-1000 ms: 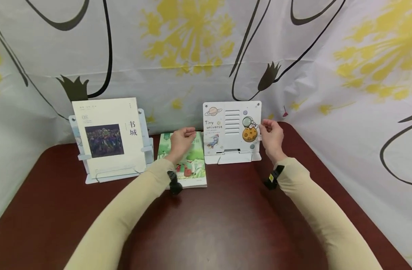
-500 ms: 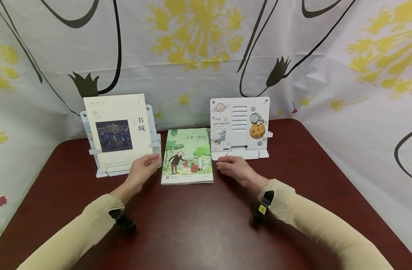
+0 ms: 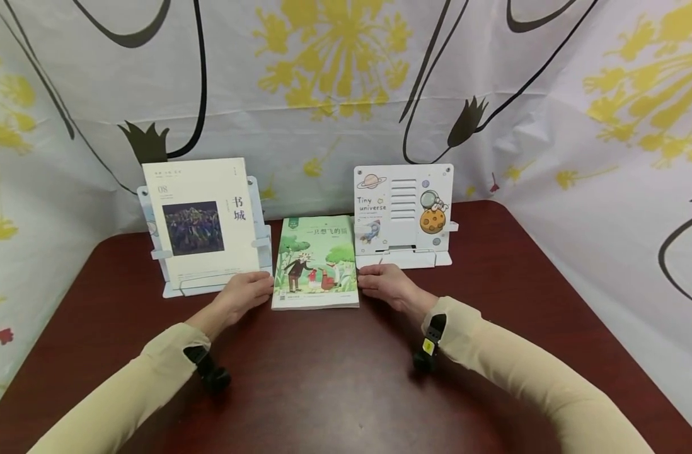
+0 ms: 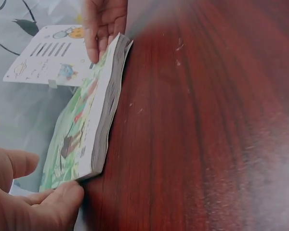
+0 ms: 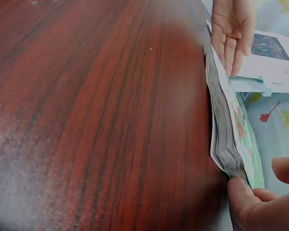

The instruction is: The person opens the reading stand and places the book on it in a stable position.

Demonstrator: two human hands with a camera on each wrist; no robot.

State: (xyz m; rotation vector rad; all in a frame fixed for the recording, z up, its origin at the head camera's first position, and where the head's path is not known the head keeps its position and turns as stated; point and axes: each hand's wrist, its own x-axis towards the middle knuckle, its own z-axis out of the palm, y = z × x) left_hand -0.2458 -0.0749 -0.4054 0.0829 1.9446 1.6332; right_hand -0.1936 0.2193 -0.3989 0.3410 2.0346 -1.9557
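Observation:
A green illustrated paperback book (image 3: 317,261) lies flat on the table between two book stands. My left hand (image 3: 245,295) is at its left edge; in the left wrist view the fingertips (image 4: 70,190) meet the near corner. On the opposite side, my right hand (image 3: 388,285) touches the right edge, its fingers fairly straight. The right wrist view has the right fingertips (image 5: 241,187) against the page edges (image 5: 221,115). Neither hand curls round the book.
At the left, a pale blue book stand (image 3: 261,217) holds a cream book (image 3: 201,217) upright. To the right stands a white "Tiny universe" book stand (image 3: 403,208) with no book on it. A patterned cloth (image 3: 323,139) hangs behind the dark red table (image 3: 334,378).
Both hands have left the area by the white stand and come down to the green book's sides. Over the last half second they have closed in on its edges. The book stays in place.

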